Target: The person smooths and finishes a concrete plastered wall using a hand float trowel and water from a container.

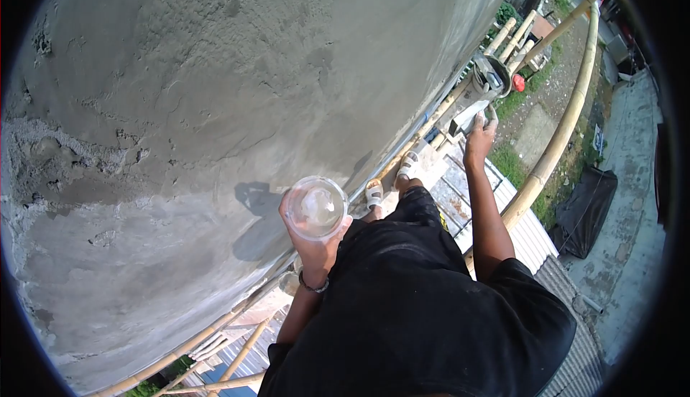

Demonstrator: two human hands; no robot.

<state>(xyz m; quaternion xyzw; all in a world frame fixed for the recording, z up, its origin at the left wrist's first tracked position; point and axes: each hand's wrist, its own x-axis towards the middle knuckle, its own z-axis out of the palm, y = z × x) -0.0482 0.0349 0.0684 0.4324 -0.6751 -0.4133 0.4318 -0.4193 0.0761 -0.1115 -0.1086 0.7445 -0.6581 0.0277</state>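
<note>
My left hand (310, 242) is wrapped around a clear plastic cup (316, 209), held in front of the wall. Its round rim faces me, and what is inside cannot be made out clearly. Stretched out ahead, my right hand (481, 136) has its fingers at a flat, pale plastering trowel (467, 118); the grip is partly hidden. Just beyond the trowel stands a dark bucket (497, 77) with a grey tool (487, 72) resting in it. The grey plastered wall (287, 88) fills the left side, smooth in places and rough in others.
My sandalled feet (374, 194) stand on a narrow scaffold beside the wall. A bamboo rail (553, 160) curves along the right. Below lie corrugated roofing (568, 303), grass and a dark tarp (586, 210). More bamboo poles (244, 347) cross at lower left.
</note>
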